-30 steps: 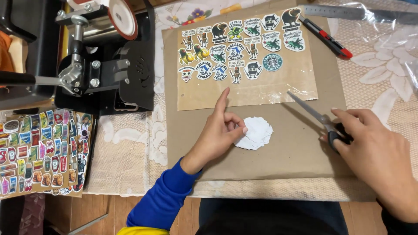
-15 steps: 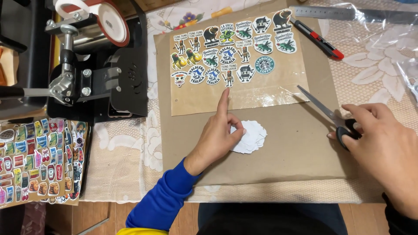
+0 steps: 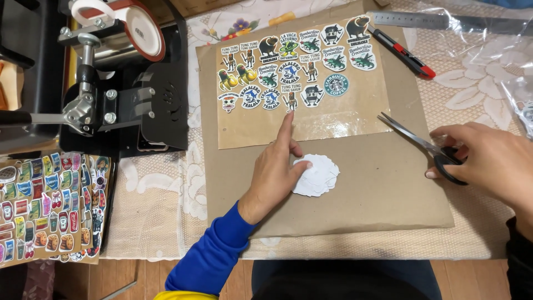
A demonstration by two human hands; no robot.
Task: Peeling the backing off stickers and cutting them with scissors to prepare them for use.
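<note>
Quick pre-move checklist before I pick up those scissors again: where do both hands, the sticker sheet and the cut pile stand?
1. Left hand index finger on sticker sheet: ok.
2. Right hand resting on scissors handles: ok.
3. Scissor blades lying closed on the brown cardboard: ok.
4. White cut-out pile beside left thumb: ok.
5. Utility knife blade retracted: cannot tell.

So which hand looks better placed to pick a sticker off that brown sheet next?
Probably the left hand: its forefinger already reaches onto the sticker sheet, beside the white paper stack. The right hand is off to the side, resting on the scissors.
</note>
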